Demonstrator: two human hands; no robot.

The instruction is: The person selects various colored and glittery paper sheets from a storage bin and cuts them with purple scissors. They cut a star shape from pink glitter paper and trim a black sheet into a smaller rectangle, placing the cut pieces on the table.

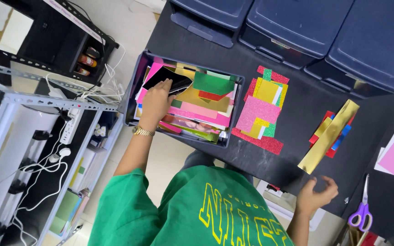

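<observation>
Left hand [156,104] pinches a glossy black paper sheet [169,81] atop the grey plastic drawer of coloured paper scraps [224,139], far to my left, its long axis running rightward. Right hand [316,195] is loosely curled, empty, at the black table [297,105] edge, well apart.

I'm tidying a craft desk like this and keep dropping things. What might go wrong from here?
1. The drawer full of coloured sheets sits at the table's corner and seems to overhang it. The left hand pulling the black sheet could tip or slide it.
2. The gold strip reaches close to the table's near edge, so the right hand could brush it off.
</observation>
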